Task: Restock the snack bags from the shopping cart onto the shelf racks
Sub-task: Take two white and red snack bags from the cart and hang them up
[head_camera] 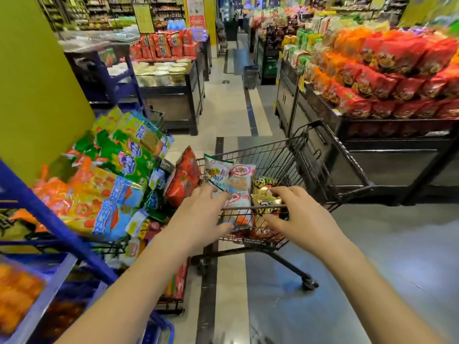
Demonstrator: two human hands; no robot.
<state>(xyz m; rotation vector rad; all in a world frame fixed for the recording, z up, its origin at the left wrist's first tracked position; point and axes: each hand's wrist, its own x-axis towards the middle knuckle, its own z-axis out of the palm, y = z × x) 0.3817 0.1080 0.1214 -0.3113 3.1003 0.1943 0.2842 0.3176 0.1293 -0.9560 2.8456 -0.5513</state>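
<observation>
A black wire shopping cart (268, 147) stands in the aisle in front of me with several snack bags upright in its near end. My left hand (198, 214) curls around a white and blue snack bag (242, 180) at the cart's near rim, fingers on top and thumb below. My right hand (298, 212) grips a gold and red snack bag (264, 192) beside it. A red snack bag (183, 177) leans at the cart's left side. The blue shelf rack (49, 212) on my left holds green and orange snack bags (119, 155).
A yellow pillar (37, 83) rises behind the rack. On the right, a dark display stand (372, 145) piled with red and orange bags sits close to the cart. The tiled aisle (231, 95) runs ahead, with a grey basket (250, 76) on the floor farther along.
</observation>
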